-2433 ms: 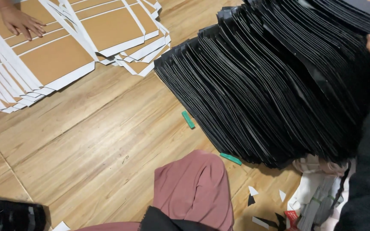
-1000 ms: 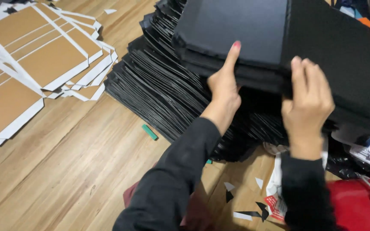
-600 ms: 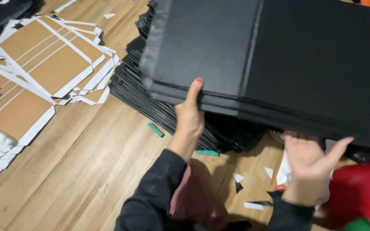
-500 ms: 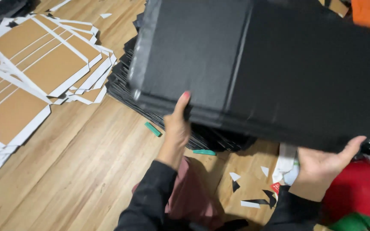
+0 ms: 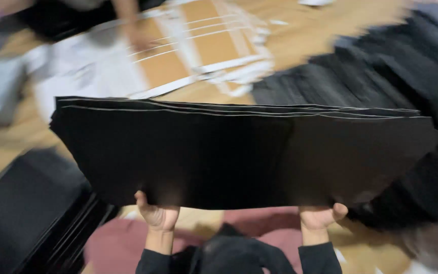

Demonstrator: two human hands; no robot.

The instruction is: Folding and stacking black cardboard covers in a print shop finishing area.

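Brown card blanks [image 5: 214, 50] with white edges lie fanned on the wood floor [image 5: 6, 147] at the top, blurred, and another person's arm [image 5: 130, 25] reaches down onto them. A big heap of black sheets [image 5: 381, 76] fills the right side, and a second dark pile [image 5: 21, 218] sits at lower left.

The black stack [image 5: 239, 152] is held up in the middle of the view, broad face toward the camera, long axis running left to right, its thin layered edges showing along the top. At least 3 sheets can be made out.

Both hands grip it from below: the left hand [image 5: 157, 213] under the lower left edge, the right hand [image 5: 320, 215] under the lower right edge, fingers hidden behind the sheets. Dark sleeves [image 5: 239, 256] and pink cloth [image 5: 117, 246] lie beneath.
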